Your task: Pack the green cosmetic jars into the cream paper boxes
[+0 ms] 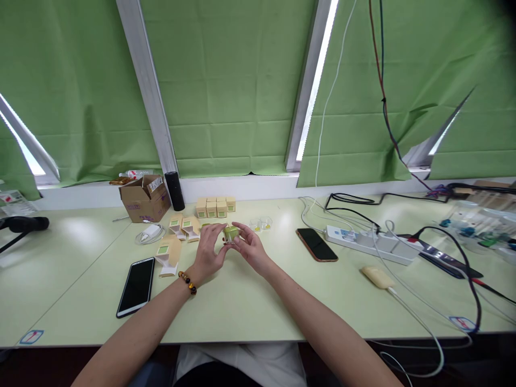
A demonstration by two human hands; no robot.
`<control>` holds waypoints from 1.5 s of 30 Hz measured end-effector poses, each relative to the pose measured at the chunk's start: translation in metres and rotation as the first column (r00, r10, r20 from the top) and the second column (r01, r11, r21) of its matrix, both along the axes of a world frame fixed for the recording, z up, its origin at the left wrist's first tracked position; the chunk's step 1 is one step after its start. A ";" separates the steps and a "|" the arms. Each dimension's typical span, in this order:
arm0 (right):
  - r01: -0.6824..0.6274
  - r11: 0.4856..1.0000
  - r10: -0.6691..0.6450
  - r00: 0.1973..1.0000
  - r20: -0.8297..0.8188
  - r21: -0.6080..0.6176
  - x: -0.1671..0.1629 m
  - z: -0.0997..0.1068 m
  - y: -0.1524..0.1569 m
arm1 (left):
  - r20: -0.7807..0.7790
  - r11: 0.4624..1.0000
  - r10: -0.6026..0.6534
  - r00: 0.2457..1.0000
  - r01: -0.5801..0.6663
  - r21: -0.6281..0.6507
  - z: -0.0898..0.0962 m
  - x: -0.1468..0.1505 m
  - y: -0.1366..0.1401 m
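Fingers (217, 229) of the left hand (206, 251) and the right hand (253, 251) curve toward each other, parted only by the width of the small green piece (231, 234) they pinch between their tips. It sits at the middle of the work area, just above the table (242, 317). Its upper part is plain green and blocky, with something clear and shiny around its lower part; the fingertips cover its sides, and finer detail is too small to tell.

Just beyond the hands stands a cluster of little closed boxes (212, 208), tan and square-edged. Near the left hand lie three opened cartons (168, 251) with green square labels and folded flaps. Clear cups (264, 223) with yellow spots inside stand just past the right hand. A white-edged phone (136, 285) lies beside the left forearm, and a darker phone (317, 245) lies to the right, near a white plastic power strip (373, 244) tangled with cables.

Farther back are a brown corrugated box (145, 200) and a matte black cylinder (174, 191). Round, glossy beads form the bracelet (187, 282) on the left wrist. Creased green blinds (237, 80) hang behind.
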State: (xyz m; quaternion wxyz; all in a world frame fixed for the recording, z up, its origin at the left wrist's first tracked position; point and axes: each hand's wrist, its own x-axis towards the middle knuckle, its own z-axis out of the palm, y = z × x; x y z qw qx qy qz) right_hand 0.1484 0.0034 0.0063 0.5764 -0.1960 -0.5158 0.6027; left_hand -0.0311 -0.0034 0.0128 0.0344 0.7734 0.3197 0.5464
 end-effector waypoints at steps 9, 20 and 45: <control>-0.239 0.965 0.218 0.960 -0.174 -0.111 -0.001 0.006 -0.005 | 0.034 0.999 -0.001 0.999 0.003 -0.049 -0.005 0.003 0.004; -0.177 0.974 0.149 0.971 -0.188 -0.142 0.000 0.004 -0.005 | -0.016 0.997 0.058 0.998 -0.057 0.058 -0.002 0.002 0.003; -0.040 0.994 0.029 0.993 -0.111 -0.103 -0.004 -0.005 0.000 | -0.020 0.996 -0.035 0.999 0.034 -0.082 -0.004 0.000 0.004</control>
